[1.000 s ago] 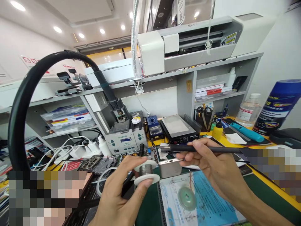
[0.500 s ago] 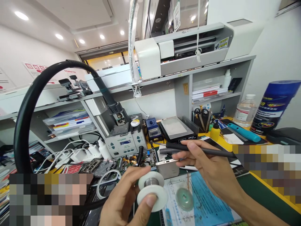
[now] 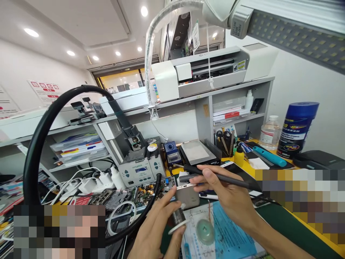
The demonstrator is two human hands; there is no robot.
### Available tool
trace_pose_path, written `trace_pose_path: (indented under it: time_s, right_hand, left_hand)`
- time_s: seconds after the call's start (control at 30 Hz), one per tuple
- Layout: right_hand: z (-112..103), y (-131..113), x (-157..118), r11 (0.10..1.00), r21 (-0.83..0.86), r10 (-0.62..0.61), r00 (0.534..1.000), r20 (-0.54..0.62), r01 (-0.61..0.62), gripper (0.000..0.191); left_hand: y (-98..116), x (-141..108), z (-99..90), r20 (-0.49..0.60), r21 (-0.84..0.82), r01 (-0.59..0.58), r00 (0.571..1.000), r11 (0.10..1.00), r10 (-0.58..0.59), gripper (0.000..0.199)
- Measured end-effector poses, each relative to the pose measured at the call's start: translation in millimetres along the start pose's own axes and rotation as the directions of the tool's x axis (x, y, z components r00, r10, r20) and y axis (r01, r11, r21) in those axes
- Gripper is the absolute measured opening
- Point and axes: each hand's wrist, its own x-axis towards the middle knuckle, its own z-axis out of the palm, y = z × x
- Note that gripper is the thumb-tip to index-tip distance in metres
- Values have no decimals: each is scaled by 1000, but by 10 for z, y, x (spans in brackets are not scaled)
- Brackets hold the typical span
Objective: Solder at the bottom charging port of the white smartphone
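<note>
My left hand [image 3: 159,223] is closed round a spool of solder wire [image 3: 178,217], its pale flange tilted downward. In my right hand [image 3: 226,196] is a black soldering iron [image 3: 239,182], its thin metal tip pointing left. A dark grey tube-like piece [image 3: 187,177] lies just under the iron by my right fingers; what it belongs to is unclear. Between my hands a silvery phone [image 3: 188,198] stands with its port edge up. My fingertips are close to both its upper corners; whether they touch it I cannot tell. Below lies a round translucent green piece [image 3: 205,232] on a blue-and-white printed sheet [image 3: 229,230].
Behind stand a hot-air station [image 3: 140,171], a small blue unit [image 3: 172,153] and a flat metal plate [image 3: 198,153]. A thick black hose [image 3: 29,162] arches at left. Circuit boards [image 3: 147,194] crowd the left bench. A spray can [image 3: 298,131] and bottle [image 3: 269,135] stand right; a lamp [image 3: 291,39] hangs above.
The spool has turned from facing me to tilting downward in my left hand, whose fingers have moved nearer the phone. The view has shifted, bringing the lamp in. My right hand keeps its grip.
</note>
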Motion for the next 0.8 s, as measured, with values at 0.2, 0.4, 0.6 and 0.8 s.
trace_pose_path:
  time_s: [0.2, 0.4, 0.6, 0.8]
  right_hand:
    - [-48, 25, -26, 970, -193, -147, 989, 22, 148, 23]
    - [-82, -66, -50, 677, -356, -566, 765, 309, 644, 27]
    - [6, -68, -66, 601, -373, -554, 705, 442, 706, 30]
    - [51, -29, -68, 549, -372, -554, 659, 510, 749, 30]
  left_hand:
    - [25, 67, -81, 29, -44, 78, 997, 996, -77, 28]
    - [104, 144, -191, 63, -212, 167, 986, 963, -157, 25]
    - [117, 149, -208, 108, -325, 213, 976, 921, -187, 25]
    - [75, 107, -158, 95, -376, 206, 979, 904, -183, 25]
